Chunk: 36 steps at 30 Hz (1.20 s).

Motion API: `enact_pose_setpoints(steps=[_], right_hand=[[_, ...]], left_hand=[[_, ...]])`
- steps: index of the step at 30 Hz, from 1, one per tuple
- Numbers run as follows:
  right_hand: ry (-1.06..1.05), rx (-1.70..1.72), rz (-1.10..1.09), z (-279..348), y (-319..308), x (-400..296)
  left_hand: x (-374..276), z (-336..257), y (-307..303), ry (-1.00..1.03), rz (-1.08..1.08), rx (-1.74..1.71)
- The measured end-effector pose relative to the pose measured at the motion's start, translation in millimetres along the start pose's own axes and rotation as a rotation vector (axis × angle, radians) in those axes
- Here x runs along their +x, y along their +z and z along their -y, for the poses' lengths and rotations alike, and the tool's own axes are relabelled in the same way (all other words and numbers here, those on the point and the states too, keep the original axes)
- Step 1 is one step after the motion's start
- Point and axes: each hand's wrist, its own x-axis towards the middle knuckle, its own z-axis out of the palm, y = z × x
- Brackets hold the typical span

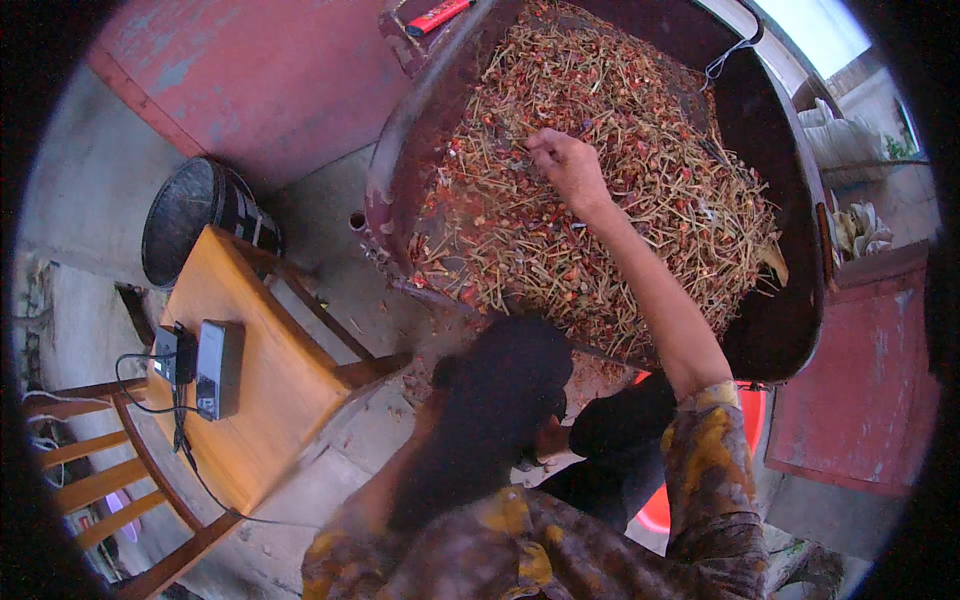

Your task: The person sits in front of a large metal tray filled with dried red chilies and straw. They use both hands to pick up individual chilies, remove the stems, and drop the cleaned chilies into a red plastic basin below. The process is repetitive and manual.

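My right hand (566, 163) is over the left middle of a wide heap of dried stems and red bits (660, 195), which look like chili pepper scraps. Its fingers are curled towards the thumb; whether a small piece is between them cannot be told. The heap lies in a dark metal cart bed (772, 150) with raised sides. My left hand does not show; the left forearm goes down behind a dark, blurred shape (502, 382) below the cart's near edge. A red object (437, 16) lies on the cart's far left corner.
To the left, a wooden table (277, 375) bears a grey box (219, 367) and a black adapter with cables. Behind it is a black bucket (187, 217). A slatted wooden chair (112, 480) stands at lower left. Part of a red basin (656, 510) shows beneath the cart's near edge.
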Motion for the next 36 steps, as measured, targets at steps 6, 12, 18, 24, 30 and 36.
enact_pose_setpoints(steps=[6,12,18,24,30,36], right_hand=[[-0.14,-0.119,-0.04,39,27,2],[-0.613,-0.444,0.199,48,44,-31],[-0.231,-0.828,-0.024,-23,-28,6],[-0.097,-0.689,-0.134,-11,-74,-28],[-0.119,-0.289,-0.106,13,-43,-35],[-0.12,-0.283,-0.014,23,9,-6]], left_hand=[[-9,16,-1,-0.135,0.296,0.072],[-28,13,-12,-0.202,0.526,-0.002],[-26,22,-23,-0.289,0.414,0.104],[-29,8,-22,-0.456,0.258,0.075],[7,60,-11,0.206,0.076,0.243],[2,67,-6,0.271,0.034,0.736]])
